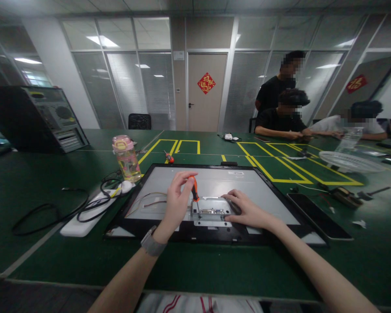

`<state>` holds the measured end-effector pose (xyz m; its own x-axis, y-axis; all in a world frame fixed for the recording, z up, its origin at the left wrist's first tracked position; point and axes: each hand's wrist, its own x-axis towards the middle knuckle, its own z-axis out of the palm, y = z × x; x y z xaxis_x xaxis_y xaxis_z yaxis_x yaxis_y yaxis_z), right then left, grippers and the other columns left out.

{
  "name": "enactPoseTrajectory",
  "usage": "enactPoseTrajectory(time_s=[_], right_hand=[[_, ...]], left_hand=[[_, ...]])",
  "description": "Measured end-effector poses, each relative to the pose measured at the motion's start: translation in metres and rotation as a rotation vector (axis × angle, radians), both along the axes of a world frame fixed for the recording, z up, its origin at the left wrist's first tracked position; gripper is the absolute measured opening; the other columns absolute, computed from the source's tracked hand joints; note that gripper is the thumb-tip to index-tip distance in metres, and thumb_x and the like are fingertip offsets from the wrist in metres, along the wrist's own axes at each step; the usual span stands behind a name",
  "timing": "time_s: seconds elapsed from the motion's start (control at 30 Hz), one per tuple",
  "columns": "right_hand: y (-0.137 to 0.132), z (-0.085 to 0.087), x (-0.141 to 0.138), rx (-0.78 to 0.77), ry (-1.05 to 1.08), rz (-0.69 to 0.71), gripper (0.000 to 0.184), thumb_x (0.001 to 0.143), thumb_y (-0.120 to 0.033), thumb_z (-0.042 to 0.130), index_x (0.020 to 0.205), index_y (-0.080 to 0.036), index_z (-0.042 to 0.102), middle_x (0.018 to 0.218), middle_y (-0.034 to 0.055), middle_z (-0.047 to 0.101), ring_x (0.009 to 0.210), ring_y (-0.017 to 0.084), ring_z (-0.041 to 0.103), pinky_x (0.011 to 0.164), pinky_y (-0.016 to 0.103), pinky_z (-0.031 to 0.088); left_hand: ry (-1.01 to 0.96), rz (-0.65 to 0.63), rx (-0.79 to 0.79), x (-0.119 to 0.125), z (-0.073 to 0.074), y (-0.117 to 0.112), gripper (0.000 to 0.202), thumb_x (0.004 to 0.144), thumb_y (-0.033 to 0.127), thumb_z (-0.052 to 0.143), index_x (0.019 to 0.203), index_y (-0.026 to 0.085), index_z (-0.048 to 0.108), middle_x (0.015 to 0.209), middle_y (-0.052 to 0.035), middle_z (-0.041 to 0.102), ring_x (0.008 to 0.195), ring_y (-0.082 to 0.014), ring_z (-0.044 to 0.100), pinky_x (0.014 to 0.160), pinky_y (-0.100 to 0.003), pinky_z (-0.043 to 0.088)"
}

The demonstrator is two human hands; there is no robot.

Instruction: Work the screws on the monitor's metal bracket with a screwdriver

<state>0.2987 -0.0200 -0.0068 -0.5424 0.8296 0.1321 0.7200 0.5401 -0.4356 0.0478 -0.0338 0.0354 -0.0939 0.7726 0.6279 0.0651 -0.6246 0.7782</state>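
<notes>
An orange-and-black screwdriver [195, 189] stands nearly upright, its tip down at the left part of a metal bracket [211, 221]. The fingers of my left hand [177, 198] are closed around the top of its handle. My right hand [246, 211] grips the bracket's right side, thumb at the front and fingers over the back edge. A small circuit board with connectors [211, 211] shows inside the bracket. Beneath lies a flat display panel [208, 178], grey with a black frame, thin wires running across its left part. The screw or hole under the tip is too small to make out.
Left of the panel are a white power strip [84, 217], black cables, a drink bottle [126, 158] and a computer case [42, 117]. Behind it lies a small red-handled tool [170, 158]. A phone-like black slab [317, 215] lies right. Several people sit or stand far right.
</notes>
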Motion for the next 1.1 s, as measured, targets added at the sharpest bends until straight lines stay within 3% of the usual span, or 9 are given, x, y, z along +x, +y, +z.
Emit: enactPoseTrajectory(time_s=[0.13, 0.27, 0.47, 0.63, 0.8, 0.97, 1.03, 1.1], right_hand=[[0.0, -0.0004, 0.0, 0.003, 0.007, 0.01, 0.066, 0.075, -0.054, 0.063, 0.13, -0.022, 0.048, 0.118, 0.0107, 0.046, 0.11, 0.029, 0.047, 0.097, 0.043, 0.038], [-0.0004, 0.0008, -0.0007, -0.011, 0.007, 0.005, 0.066, 0.075, -0.054, 0.063, 0.13, -0.022, 0.048, 0.119, 0.0109, 0.046, 0.111, 0.029, 0.047, 0.098, 0.043, 0.039], [0.0012, -0.0014, 0.0003, 0.007, 0.008, 0.008, 0.066, 0.075, -0.055, 0.062, 0.13, -0.022, 0.047, 0.119, 0.011, 0.046, 0.11, 0.029, 0.047, 0.097, 0.043, 0.039], [0.0008, -0.0012, 0.0011, -0.001, 0.005, 0.007, 0.068, 0.074, -0.056, 0.063, 0.131, -0.022, 0.046, 0.119, 0.0109, 0.046, 0.111, 0.029, 0.047, 0.098, 0.043, 0.039], [-0.0006, 0.0014, 0.0, -0.015, -0.004, -0.003, 0.067, 0.074, -0.055, 0.063, 0.131, -0.022, 0.047, 0.12, 0.0111, 0.046, 0.111, 0.03, 0.046, 0.098, 0.044, 0.038], [-0.0002, 0.0007, -0.0003, 0.003, -0.002, 0.006, 0.066, 0.075, -0.054, 0.063, 0.13, -0.022, 0.047, 0.118, 0.011, 0.046, 0.11, 0.029, 0.047, 0.097, 0.043, 0.039], [0.0002, 0.0, -0.0002, 0.009, 0.002, 0.009, 0.065, 0.075, -0.054, 0.063, 0.129, -0.021, 0.048, 0.117, 0.0109, 0.047, 0.11, 0.029, 0.047, 0.097, 0.043, 0.039], [0.0004, -0.0004, -0.0002, 0.01, 0.007, 0.011, 0.065, 0.075, -0.054, 0.063, 0.129, -0.021, 0.048, 0.117, 0.0108, 0.047, 0.11, 0.029, 0.047, 0.097, 0.043, 0.039]], left_hand=[[0.026, 0.04, 0.031, 0.0002, -0.0014, 0.0002, 0.013, 0.083, 0.025, 0.058, 0.091, 0.019, 0.066, 0.09, -0.0041, 0.059, 0.082, -0.0156, 0.058, 0.077, -0.026, 0.046], [-0.024, -0.045, -0.043, 0.0003, 0.0002, -0.0018, 0.024, 0.09, 0.025, 0.046, 0.105, 0.017, 0.063, 0.091, -0.0059, 0.065, 0.092, -0.018, 0.06, 0.083, -0.03, 0.046], [0.036, 0.039, 0.057, -0.0003, 0.0003, -0.0015, 0.012, 0.083, 0.026, 0.059, 0.086, 0.018, 0.068, 0.087, -0.0037, 0.058, 0.082, -0.0156, 0.057, 0.076, -0.026, 0.045], [0.009, -0.023, -0.038, -0.0009, 0.0018, -0.0031, 0.025, 0.091, 0.026, 0.045, 0.104, 0.017, 0.064, 0.09, -0.005, 0.063, 0.089, -0.0173, 0.06, 0.083, -0.029, 0.046], [-0.026, -0.091, -0.06, -0.0004, 0.0016, -0.0026, 0.028, 0.092, 0.027, 0.044, 0.111, 0.016, 0.062, 0.089, -0.0056, 0.065, 0.095, -0.0195, 0.061, 0.088, -0.033, 0.046], [0.022, 0.006, 0.023, -0.0006, -0.0015, 0.0003, 0.015, 0.08, 0.025, 0.062, 0.093, 0.019, 0.069, 0.088, -0.0032, 0.056, 0.082, -0.0155, 0.057, 0.077, -0.026, 0.046], [0.021, 0.027, 0.046, -0.0013, -0.0012, 0.0003, 0.014, 0.082, 0.024, 0.059, 0.09, 0.019, 0.07, 0.091, -0.0036, 0.054, 0.085, -0.0155, 0.055, 0.078, -0.025, 0.045], [0.014, -0.03, 0.031, -0.0019, -0.0003, -0.0003, 0.023, 0.087, 0.022, 0.048, 0.096, 0.018, 0.069, 0.096, -0.0052, 0.057, 0.092, -0.0166, 0.056, 0.083, -0.027, 0.044]])
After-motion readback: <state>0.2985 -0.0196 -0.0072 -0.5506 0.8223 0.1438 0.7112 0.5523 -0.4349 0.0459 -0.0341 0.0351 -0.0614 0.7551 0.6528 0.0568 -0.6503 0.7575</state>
